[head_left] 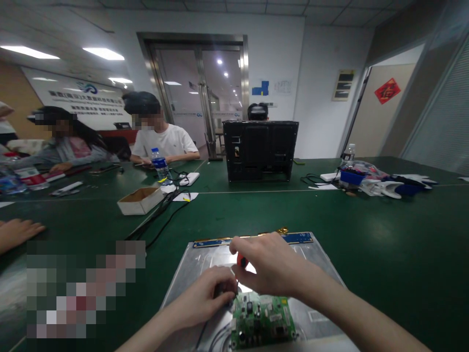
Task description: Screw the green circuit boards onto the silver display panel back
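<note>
A silver metal panel (315,259) lies on the green table (384,244) right in front of me. A green circuit board (262,320) is mounted on its near part, and a blue strip (298,238) runs along its far edge. My right hand (271,264) is closed round a screwdriver with an orange handle (242,260), its tip pointing down at the board's top left corner. My left hand (205,296) is curled beside that corner, fingers pinched near the screwdriver's tip; what they hold is hidden.
A black monitor back (261,150) stands upright mid-table. A small cardboard box (140,200), a water bottle (160,165) and black cables (161,215) lie to the left. White and blue gloves (394,186) rest at the right. Other people sit at the far left; another person's hand (18,232) rests nearby.
</note>
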The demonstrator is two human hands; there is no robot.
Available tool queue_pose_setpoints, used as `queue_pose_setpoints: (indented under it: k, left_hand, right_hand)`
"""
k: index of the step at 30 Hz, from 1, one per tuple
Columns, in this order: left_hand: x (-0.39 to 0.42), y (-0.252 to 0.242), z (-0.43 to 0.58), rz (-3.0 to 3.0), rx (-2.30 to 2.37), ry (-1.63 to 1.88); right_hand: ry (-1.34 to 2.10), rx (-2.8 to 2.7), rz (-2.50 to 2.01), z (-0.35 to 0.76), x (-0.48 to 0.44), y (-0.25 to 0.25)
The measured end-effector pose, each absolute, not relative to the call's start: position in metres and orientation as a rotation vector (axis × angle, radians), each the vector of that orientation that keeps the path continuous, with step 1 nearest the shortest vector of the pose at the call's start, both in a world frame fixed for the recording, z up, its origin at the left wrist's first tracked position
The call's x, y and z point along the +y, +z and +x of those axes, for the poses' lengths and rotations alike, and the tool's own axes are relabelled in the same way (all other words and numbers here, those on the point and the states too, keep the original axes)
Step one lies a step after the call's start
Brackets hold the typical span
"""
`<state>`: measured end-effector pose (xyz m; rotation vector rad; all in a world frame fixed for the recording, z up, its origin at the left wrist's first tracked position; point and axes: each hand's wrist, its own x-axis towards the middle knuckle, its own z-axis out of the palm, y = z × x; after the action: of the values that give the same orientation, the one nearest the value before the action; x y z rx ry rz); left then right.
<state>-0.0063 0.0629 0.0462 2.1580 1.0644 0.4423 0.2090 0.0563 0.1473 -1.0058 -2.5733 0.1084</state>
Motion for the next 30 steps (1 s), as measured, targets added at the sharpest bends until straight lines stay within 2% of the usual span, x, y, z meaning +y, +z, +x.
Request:
queue_pose_setpoints:
  k: [30]
  left_hand:
    - [0.0621,0.0500,-0.0061,2.141,1.047,0.423]
  right_hand:
    - [0.164,-2.553,-1.019,0.2081,0.0596,0.1434]
